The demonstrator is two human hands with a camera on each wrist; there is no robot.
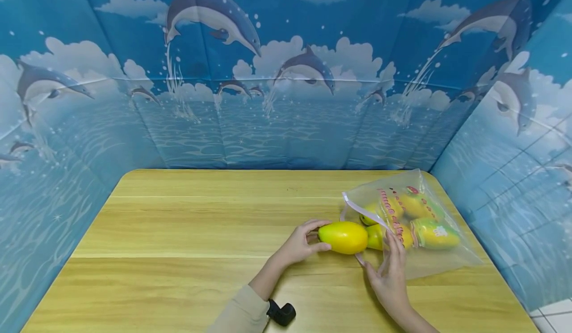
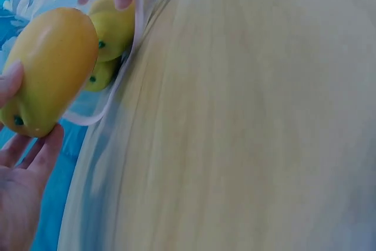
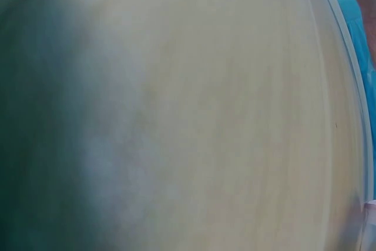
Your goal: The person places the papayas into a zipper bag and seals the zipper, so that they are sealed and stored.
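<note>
A yellow mango (image 1: 343, 237) with a greenish stem end is gripped by my left hand (image 1: 300, 243), thumb on the near side and fingers on the far side. It lies at the mouth of a clear zip bag (image 1: 429, 266), in front of another mango (image 1: 375, 237) there. My right hand (image 1: 389, 281) pinches the bag's pale edge between thumb and fingers, lifting the mouth apart. Several more yellow-green mangoes (image 1: 434, 233) lie inside the bag. In the left wrist view, the held mango (image 2: 56, 66) shows a small green stem nub.
The bag rests at the right of a wooden table (image 1: 178, 233). A black device (image 1: 282, 313) sits at my left wrist. Blue dolphin-print curtains (image 1: 286, 124) hang behind and at both sides. A dark blur (image 3: 41, 127) covers the left of the right wrist view.
</note>
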